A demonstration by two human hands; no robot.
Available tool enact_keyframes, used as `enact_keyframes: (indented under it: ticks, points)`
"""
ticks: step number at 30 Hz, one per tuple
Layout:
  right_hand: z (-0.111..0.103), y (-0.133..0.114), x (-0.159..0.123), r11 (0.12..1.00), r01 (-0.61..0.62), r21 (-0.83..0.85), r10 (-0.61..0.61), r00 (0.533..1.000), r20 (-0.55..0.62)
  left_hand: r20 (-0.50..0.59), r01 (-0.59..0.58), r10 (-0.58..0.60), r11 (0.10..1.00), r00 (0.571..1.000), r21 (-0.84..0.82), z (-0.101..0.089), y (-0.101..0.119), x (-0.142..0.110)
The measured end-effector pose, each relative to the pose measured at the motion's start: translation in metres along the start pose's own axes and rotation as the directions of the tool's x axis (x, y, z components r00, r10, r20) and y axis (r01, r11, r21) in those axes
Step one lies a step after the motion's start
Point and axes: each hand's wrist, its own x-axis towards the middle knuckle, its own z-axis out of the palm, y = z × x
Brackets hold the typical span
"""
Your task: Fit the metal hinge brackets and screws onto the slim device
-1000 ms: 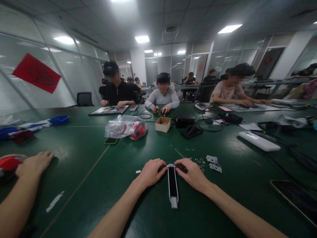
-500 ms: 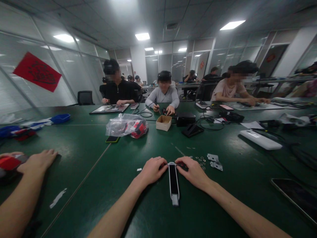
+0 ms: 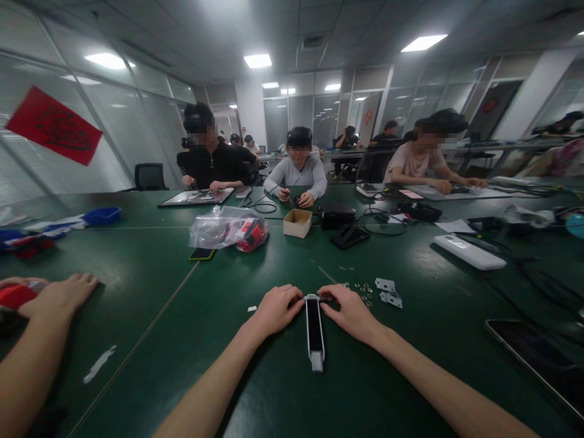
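Note:
On the green table a long narrow device, white-framed with a black face and a grey tab at its near end, lies lengthwise before me. My left hand pinches the left side of its far end, fingers closed. From the other side, my right hand grips the same far end with thumb and fingers bent. Whatever small part may sit between my fingertips is hidden. Several small rings and some metal plates lie just beyond my right hand.
At the left edge another person's hand rests by a red object. Farther back lie a plastic bag, an open box and a white case. A phone lies at right. Several people sit opposite.
The whole view has shifted slightly, so things appear a little farther left and higher. My hands stay at the device's far end; no grip has visibly changed.

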Motion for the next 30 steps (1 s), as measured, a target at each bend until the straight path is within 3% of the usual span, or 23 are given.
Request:
enact_keyframes:
  ticks: [3,7,12,15,30]
  points:
    - [-0.007,0.003,-0.002,0.998,0.028,-0.05,-0.027,0.999,0.021,0.01,0.008,-0.008,1.0,1.0,-0.001,0.0,-0.001,0.001]
    - [-0.035,0.017,-0.005,0.977,0.044,-0.209,-0.036,0.998,0.043,0.026,0.017,-0.017,1.0,1.0,-0.012,-0.001,-0.001,0.001]
    - [-0.077,0.048,-0.011,0.882,-0.148,-0.447,0.195,0.979,0.062,0.037,0.015,-0.014,1.0,0.999,-0.016,-0.003,0.001,0.001]
    - [-0.09,0.064,-0.013,0.844,-0.188,-0.503,0.27,0.958,0.095,0.033,0.014,-0.013,1.0,0.999,-0.021,-0.003,0.001,0.001]
    - [-0.08,0.067,-0.013,0.915,-0.123,-0.385,0.199,0.966,0.163,0.022,0.007,-0.006,1.0,1.0,-0.018,-0.001,-0.002,0.001]
